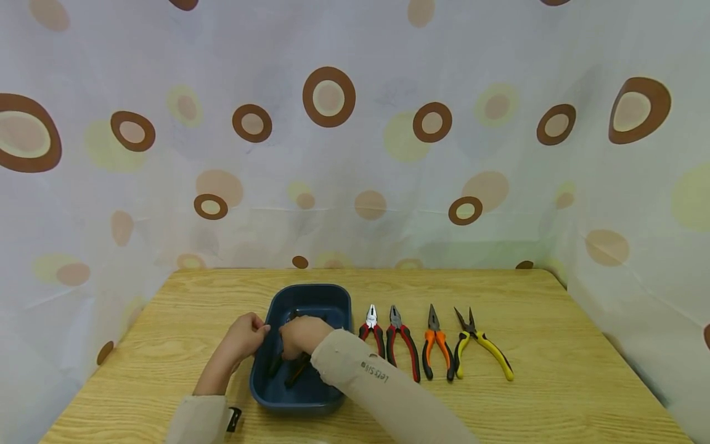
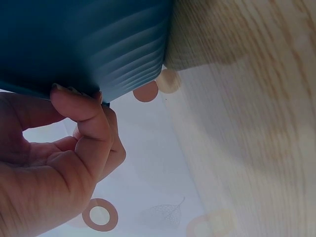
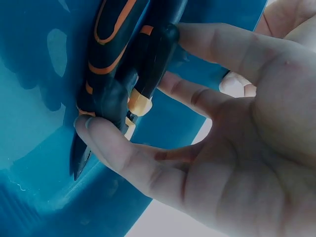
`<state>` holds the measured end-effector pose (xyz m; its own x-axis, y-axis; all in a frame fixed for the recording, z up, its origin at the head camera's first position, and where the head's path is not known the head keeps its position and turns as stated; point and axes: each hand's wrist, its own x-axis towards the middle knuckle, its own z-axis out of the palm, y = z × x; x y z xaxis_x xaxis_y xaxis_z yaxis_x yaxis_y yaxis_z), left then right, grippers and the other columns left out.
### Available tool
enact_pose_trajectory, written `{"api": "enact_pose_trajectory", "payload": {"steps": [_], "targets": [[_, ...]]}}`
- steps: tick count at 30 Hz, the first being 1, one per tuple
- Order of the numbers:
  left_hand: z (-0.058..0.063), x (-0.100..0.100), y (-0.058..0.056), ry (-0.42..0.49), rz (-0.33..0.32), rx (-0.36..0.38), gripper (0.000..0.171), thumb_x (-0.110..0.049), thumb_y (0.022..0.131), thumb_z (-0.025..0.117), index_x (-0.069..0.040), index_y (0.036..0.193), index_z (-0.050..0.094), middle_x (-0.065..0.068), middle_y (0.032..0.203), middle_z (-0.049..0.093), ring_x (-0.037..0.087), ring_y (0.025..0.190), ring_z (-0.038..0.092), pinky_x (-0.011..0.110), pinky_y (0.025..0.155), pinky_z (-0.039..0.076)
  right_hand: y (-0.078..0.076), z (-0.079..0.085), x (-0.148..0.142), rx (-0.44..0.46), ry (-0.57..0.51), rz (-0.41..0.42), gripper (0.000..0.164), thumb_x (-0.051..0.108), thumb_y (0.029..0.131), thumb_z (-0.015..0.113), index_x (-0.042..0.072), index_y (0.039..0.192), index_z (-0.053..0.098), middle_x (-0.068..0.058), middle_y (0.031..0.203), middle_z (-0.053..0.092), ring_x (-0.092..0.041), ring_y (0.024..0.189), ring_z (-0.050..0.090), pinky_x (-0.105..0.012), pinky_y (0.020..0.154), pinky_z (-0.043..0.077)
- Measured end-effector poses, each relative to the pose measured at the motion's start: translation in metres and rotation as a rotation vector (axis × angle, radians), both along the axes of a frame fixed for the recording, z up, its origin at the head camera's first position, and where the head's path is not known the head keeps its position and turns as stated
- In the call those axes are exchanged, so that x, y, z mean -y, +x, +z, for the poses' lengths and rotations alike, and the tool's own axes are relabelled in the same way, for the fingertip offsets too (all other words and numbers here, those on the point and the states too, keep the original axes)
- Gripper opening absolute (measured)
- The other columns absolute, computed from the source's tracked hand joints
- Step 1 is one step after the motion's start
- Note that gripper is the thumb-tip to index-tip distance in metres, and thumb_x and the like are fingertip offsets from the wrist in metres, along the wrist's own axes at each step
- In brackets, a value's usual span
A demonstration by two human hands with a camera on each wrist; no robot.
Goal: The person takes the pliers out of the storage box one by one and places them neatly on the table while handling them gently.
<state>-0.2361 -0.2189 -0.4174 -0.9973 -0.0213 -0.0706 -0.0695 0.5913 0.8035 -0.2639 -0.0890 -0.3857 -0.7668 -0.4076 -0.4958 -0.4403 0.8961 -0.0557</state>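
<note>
Fingers of the left hand [image 1: 245, 338] pinch the left rim of the dark-blue, rounded rectangular tray [image 1: 299, 407], steadying it, it seems! Inside the tray, the right hand [image 1: 304, 336] grips black-and-orange-handled pliers [image 3: 111, 54], thumb opposing fingertips; right of the tray, two red-and-black-handled pliers [image 1: 395, 317] lie handles-near, presumably for easy reach.

Cream sleeves [image 1: 399, 398], small dark lettering [image 1: 375, 372] on right one; hands [image 1: 246, 338] bare.

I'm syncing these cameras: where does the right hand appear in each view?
Head: the right hand is inside the blue container, below and left of centre.
Left wrist: not in this picture.
Right wrist: large, across the right side.
Shared landmark: the blue container, visible in all three.
</note>
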Motion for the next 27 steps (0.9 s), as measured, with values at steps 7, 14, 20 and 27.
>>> {"api": "enact_pose_trajectory", "payload": {"steps": [7,14,20,27], "targets": [[0.000,-0.001,0.000,-0.004,-0.003,0.003,0.013,-0.002,0.094,0.052,0.003,0.083,0.048,0.006,0.066,0.045,0.015,0.054,0.047,0.027,0.050,0.043,0.000,0.000,-0.001,-0.030,0.008,0.017,0.053,0.039,0.090,0.066,0.025,0.139,0.050,0.006,0.138,0.052,-0.012,0.116,0.052,-0.032,0.098,0.042],[0.001,0.000,-0.001,-0.015,-0.001,0.012,0.013,-0.003,0.094,0.052,0.004,0.083,0.048,0.007,0.068,0.047,0.015,0.055,0.048,0.028,0.050,0.044,0.001,0.006,-0.004,-0.043,-0.003,0.042,0.052,0.040,0.088,0.067,0.023,0.136,0.053,0.005,0.136,0.054,-0.012,0.113,0.054,-0.034,0.097,0.044],[0.001,0.001,-0.001,-0.015,-0.002,0.029,0.012,-0.003,0.095,0.051,0.005,0.086,0.049,0.008,0.070,0.046,0.016,0.057,0.048,0.028,0.051,0.044,0.005,0.014,-0.006,-0.039,-0.065,0.077,0.040,0.039,0.087,0.070,0.023,0.122,0.060,0.004,0.112,0.063,-0.014,0.092,0.054,-0.032,0.083,0.048],[0.000,0.001,-0.001,-0.013,-0.001,0.038,0.012,-0.003,0.095,0.051,0.004,0.086,0.048,0.008,0.070,0.046,0.016,0.057,0.048,0.028,0.052,0.044,0.011,0.023,-0.015,-0.040,-0.156,0.089,0.031,0.034,0.087,0.071,0.022,0.114,0.061,0.001,0.099,0.061,-0.014,0.081,0.053,-0.031,0.075,0.049]]}}
